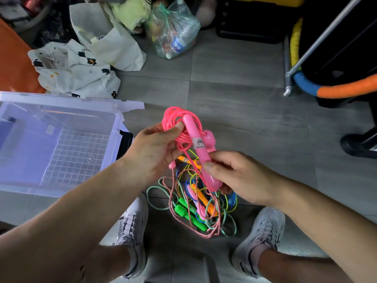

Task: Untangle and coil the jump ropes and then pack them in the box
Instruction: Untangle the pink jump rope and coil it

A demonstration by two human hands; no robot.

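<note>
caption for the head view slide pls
Left hand and right hand hold a pink jump rope above tangled ropes, clear box nearby.

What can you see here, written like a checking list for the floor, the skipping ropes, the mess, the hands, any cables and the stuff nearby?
Surface: grey tiled floor; grey shoes stand either side of the rope heap.
Job's things: pink jump rope partly coiled and held up; tangled ropes heaped on the floor below it; clear plastic box open at the left.
Clutter: white cloth bags and a plastic bag of bottles beyond the box.
Grippers: left hand grips the pink coil; right hand pinches its pink handle.
Cables: nothing seen.
Surroundings: orange-and-blue padded hoop and metal pole at the right.
</note>
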